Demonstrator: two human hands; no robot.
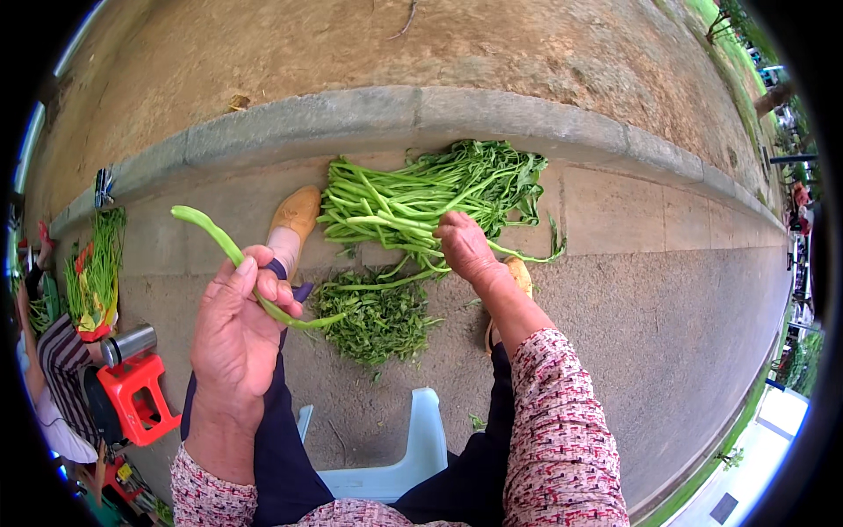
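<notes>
A long, bare green vegetable stem (pixel 219 235) lies across my left hand (pixel 235 325), its fingers and thumb closed round it and the palm turned up. One end points up and left, the other down and right. Over the near side of a pile of long green vegetable stalks (pixel 378 198), my right hand (pixel 465 246) has its fingers bent down and pressed together among the stems. Whatever they grip is hidden. Dark leaves (pixel 518 180) spread at the pile's right end. Nearer me, a heap of loose, plucked leaves (pixel 378 321) sits on the ground between my feet.
A concrete kerb (pixel 351 119) runs behind the pile, with bare soil beyond. A pale blue plastic stool (pixel 386 479) is beneath me. At left stand a red stool (pixel 139 400), a metal flask (pixel 129 344), a bag of green stalks (pixel 98 272) and a person in striped clothing (pixel 66 373).
</notes>
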